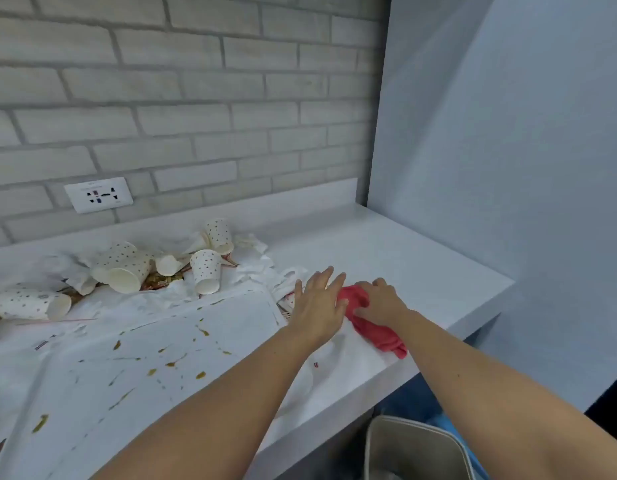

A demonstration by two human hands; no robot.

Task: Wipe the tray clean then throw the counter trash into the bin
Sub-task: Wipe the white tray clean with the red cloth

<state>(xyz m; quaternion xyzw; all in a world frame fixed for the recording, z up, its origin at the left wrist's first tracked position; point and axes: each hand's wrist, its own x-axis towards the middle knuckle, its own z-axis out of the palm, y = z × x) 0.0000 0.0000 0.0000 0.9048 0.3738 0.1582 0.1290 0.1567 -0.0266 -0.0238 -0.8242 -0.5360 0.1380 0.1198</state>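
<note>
A white tray point(133, 362) lies on the counter at the lower left, spattered with brown and yellow stains. A red cloth point(372, 329) lies crumpled just right of the tray. My right hand point(381, 301) rests on the cloth's far end with fingers curled onto it. My left hand point(317, 303) is beside it, fingers spread flat over the tray's far right corner, touching the cloth's left edge. Behind the tray lies the trash: several polka-dot paper cups point(206, 271), crumpled tissues point(255, 268) and wrappers point(161, 280). A beige bin point(414, 448) stands below the counter's front edge.
The white counter point(386, 247) runs to a blue-grey side wall on the right. A brick wall with a power socket point(98, 195) backs it. A cup point(31, 304) lies on its side at the far left.
</note>
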